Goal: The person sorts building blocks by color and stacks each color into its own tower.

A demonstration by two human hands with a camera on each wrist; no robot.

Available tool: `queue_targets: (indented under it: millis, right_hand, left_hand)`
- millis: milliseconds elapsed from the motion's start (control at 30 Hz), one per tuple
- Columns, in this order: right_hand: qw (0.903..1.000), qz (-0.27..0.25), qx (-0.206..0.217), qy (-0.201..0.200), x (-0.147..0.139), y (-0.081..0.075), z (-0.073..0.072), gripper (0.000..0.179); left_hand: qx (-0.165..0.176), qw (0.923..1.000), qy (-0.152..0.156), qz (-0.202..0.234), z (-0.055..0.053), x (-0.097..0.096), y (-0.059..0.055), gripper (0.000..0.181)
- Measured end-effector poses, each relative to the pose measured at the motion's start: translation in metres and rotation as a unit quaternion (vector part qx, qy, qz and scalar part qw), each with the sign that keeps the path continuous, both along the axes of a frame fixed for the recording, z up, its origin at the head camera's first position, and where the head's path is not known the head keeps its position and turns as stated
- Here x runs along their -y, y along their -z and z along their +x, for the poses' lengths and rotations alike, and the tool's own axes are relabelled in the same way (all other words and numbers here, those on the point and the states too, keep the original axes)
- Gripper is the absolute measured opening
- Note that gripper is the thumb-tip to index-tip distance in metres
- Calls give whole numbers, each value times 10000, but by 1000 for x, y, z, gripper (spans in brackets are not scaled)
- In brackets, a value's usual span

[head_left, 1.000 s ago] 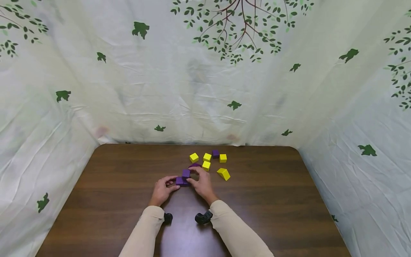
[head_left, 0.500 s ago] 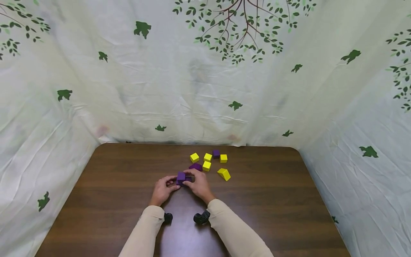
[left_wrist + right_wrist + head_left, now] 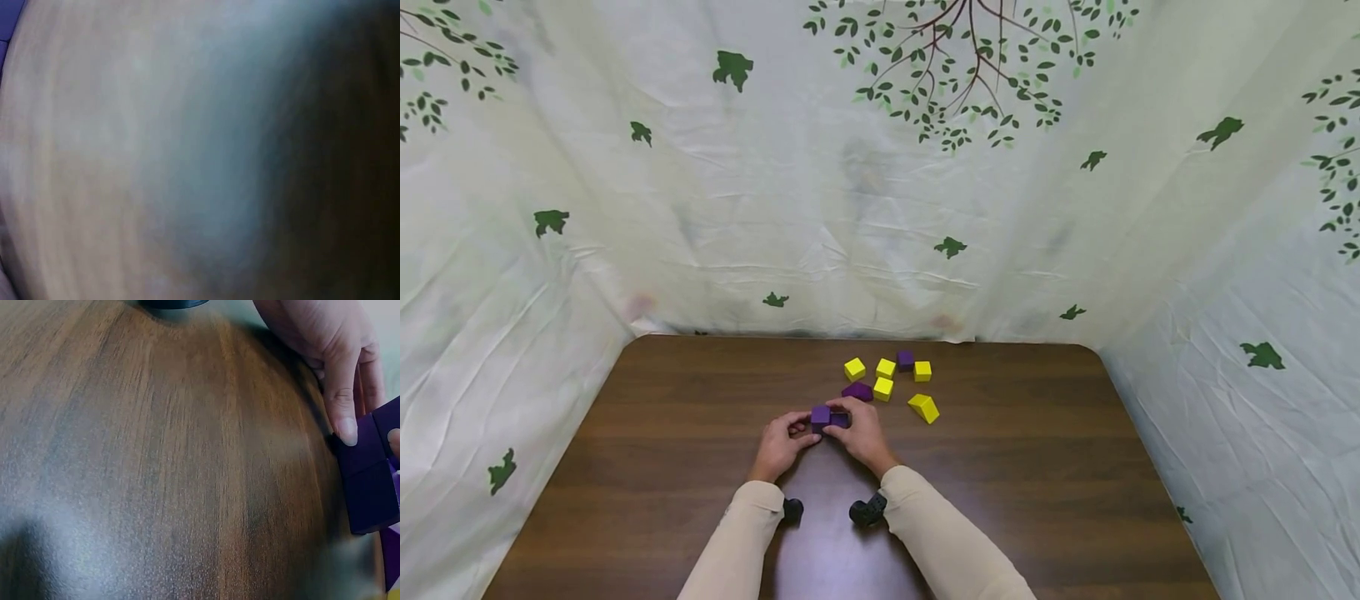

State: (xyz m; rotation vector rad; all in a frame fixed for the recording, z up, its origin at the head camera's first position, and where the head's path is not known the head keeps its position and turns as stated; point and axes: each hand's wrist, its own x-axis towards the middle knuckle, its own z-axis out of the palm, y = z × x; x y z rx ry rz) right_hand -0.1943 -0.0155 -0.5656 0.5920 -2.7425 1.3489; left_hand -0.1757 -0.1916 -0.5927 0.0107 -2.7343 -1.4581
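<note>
Purple blocks stand together between the two hands near the middle of the table. A purple cube [image 3: 821, 417] sits on top at the left, and a lower purple block [image 3: 839, 420] shows beside it on the right. My left hand [image 3: 781, 444] holds the left end of the group; in the right wrist view its thumb [image 3: 347, 419] presses the face of a lower block [image 3: 369, 494]. My right hand [image 3: 861, 435] pinches the upper cube between thumb and fingers. The left wrist view is almost all blur, with a sliver of purple block [image 3: 9, 19] at its corner.
Behind the hands lie a purple wedge-like block [image 3: 857, 391], a purple cube [image 3: 905, 360], several yellow cubes [image 3: 883, 389] and a yellow triangular block [image 3: 924, 407]. A leaf-patterned cloth [image 3: 850, 208] hangs behind the brown table [image 3: 1037, 467].
My right hand has moved left and slightly down with the purple cube, from the right part of the group onto its left block. The left hand has stayed in place.
</note>
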Motion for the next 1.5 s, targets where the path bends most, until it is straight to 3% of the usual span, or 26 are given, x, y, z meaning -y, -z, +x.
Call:
queue_targets:
  millis: [367,700,833,1000,1233,1500]
  right_hand:
    - [10000,15,-36,-91,3,-2,-3,37]
    - [9992,-351,-41,-193,-3,1,-5,54]
    - [9985,-380,248,-291,-14,-5,-8,58]
    - [9972,-301,588,-356,-38,-21,-25,62]
    - [9993,-272,245,-27,-82,-36,-55,55]
    - [9973,-295,434,509,-117,-29,-80,49]
  left_hand:
    - [74,10000,-49,29,-1,2,-3,40]
    - [-37,10000,-52,-32,-3,4,-1,40]
    - [-17,10000,-32,-77,-3,4,0,41]
    - [8,10000,-52,-71,-3,3,0,42]
    - [42,9999,-87,-90,-1,0,-4,42]
    - [71,9999,-58,-90,1,-1,-1,41]
